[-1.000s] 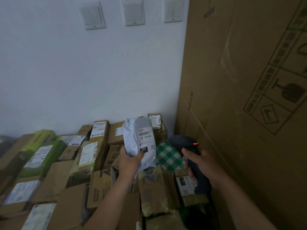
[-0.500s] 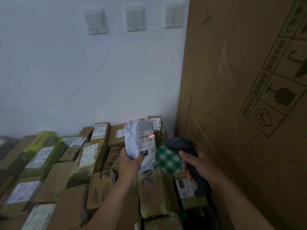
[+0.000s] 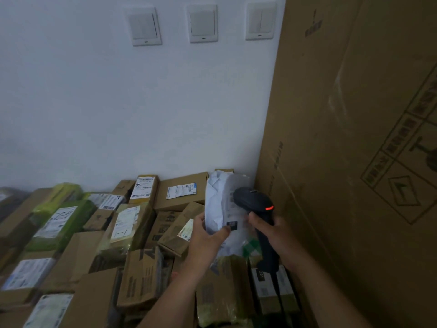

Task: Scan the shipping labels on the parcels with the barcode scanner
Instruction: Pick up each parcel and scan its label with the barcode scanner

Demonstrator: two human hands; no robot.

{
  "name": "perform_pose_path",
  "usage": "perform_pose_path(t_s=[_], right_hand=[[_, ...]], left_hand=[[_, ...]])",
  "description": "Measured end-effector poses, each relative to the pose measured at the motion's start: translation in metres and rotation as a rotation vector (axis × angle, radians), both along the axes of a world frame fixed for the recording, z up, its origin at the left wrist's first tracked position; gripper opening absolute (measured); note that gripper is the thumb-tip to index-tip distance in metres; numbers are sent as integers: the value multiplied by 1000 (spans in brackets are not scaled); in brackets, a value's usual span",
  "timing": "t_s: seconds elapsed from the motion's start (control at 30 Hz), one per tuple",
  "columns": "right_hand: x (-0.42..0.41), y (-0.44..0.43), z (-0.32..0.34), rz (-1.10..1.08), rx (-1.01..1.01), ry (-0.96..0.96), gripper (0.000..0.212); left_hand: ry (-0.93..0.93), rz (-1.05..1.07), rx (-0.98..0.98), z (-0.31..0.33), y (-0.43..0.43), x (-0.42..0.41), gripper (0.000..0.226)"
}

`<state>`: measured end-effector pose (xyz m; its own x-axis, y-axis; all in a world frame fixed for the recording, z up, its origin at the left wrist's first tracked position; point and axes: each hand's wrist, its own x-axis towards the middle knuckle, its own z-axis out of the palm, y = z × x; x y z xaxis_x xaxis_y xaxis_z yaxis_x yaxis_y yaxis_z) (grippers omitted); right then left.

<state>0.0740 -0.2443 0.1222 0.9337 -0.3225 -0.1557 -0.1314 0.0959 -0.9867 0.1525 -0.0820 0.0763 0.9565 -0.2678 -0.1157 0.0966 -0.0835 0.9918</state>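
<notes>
My left hand (image 3: 206, 235) grips a white plastic mailer parcel (image 3: 218, 204) upright by its lower part, thumb across the front beside a small black patch on its shipping label. My right hand (image 3: 272, 230) is wrapped round the handle of a black barcode scanner (image 3: 256, 204). The scanner's head overlaps the right side of the mailer's label and hides part of it. A small orange-red light glows on the scanner's back. The label's print is blurred.
Many cardboard and green-wrapped parcels (image 3: 132, 221) with labels lie piled below and to the left, up to the white wall. A very tall cardboard carton (image 3: 354, 162) stands close on the right. Three wall switches (image 3: 203, 23) hang above.
The scanner has moved up and left, from beside the mailer to right in front of its label. The red scan line seen on the label half a second ago no longer shows.
</notes>
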Motion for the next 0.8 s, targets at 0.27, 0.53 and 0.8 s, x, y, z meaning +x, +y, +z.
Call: perform_pose_path(t_s=[0.27, 0.53, 0.8], right_hand=[[22, -20, -31, -96, 279, 23, 55], [49, -36, -62, -135, 210, 135, 54], [65, -56, -106, -404, 136, 180, 33]], left_hand=[[92, -130, -31, -6, -17, 19, 40], [240, -227, 179, -27, -39, 67, 77], [17, -149, 655, -74, -77, 122, 92]])
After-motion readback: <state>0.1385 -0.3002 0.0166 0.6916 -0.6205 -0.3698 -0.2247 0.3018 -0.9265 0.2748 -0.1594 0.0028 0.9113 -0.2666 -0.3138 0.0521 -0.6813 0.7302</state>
